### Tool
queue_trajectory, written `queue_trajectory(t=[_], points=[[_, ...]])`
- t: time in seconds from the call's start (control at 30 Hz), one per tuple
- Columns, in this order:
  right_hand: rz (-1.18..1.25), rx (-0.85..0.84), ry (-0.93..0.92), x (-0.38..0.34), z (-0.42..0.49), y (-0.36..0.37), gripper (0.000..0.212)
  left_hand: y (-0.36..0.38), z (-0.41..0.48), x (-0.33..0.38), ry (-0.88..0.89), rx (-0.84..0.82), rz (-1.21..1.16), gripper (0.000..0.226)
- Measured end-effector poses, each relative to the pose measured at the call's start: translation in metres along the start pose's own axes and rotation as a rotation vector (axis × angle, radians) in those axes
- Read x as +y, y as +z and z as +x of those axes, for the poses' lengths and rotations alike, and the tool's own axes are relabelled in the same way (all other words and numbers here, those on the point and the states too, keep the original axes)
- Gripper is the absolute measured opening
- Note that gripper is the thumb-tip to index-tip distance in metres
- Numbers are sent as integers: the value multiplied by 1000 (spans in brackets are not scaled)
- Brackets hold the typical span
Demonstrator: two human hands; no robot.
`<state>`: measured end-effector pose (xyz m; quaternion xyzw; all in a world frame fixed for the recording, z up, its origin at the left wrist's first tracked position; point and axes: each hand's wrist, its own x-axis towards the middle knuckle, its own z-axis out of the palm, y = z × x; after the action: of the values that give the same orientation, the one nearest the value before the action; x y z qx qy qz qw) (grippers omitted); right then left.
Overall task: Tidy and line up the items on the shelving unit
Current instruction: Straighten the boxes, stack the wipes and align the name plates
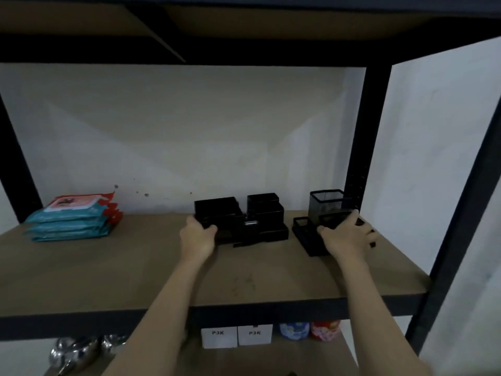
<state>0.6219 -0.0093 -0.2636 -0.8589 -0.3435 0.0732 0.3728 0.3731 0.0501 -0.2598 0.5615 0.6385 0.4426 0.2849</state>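
Two black desk organizers stand toward the back right of the brown shelf board (pixel 135 267). My left hand (pixel 196 237) grips the front left corner of the solid black plastic organizer (pixel 257 221), thumb hooked over its edge. My right hand (pixel 348 236) is closed over the low front compartment of the black mesh organizer (pixel 326 203), which stands at the right, near the rear post. The hand hides part of the mesh organizer's tray. A stack of teal and red wet-wipe packs (pixel 74 221) lies at the far left of the same shelf.
Black metal posts (pixel 363 147) frame the shelf, with a white wall behind and another board overhead. On the shelf below are two white boxes marked P3K (pixel 235 336), a blue can and a red can (pixel 325 329), and shiny metal ware (pixel 73 351) at the left.
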Motion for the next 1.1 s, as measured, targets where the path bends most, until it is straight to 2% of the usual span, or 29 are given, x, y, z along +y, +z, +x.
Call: queue_trajectory(t=[0.17,0.43,0.63,0.83,1.1], points=[[-95,-4,-29,-11,3,10,98,-8,10,-7,50,-20,61,43],[-141,-148,-111,-21,13,14,97,-9,21,-12,82,-54,62,44],[-141,-129,-85,-34,16,20,106,-10,34,-14,60,-63,15,45],[-101,-118,-87,-36,20,27,106,-4,38,-14,86,-56,-81,51],[-34,-104,-130,-34,26,32,101,3,42,-15,107,7,-39,49]])
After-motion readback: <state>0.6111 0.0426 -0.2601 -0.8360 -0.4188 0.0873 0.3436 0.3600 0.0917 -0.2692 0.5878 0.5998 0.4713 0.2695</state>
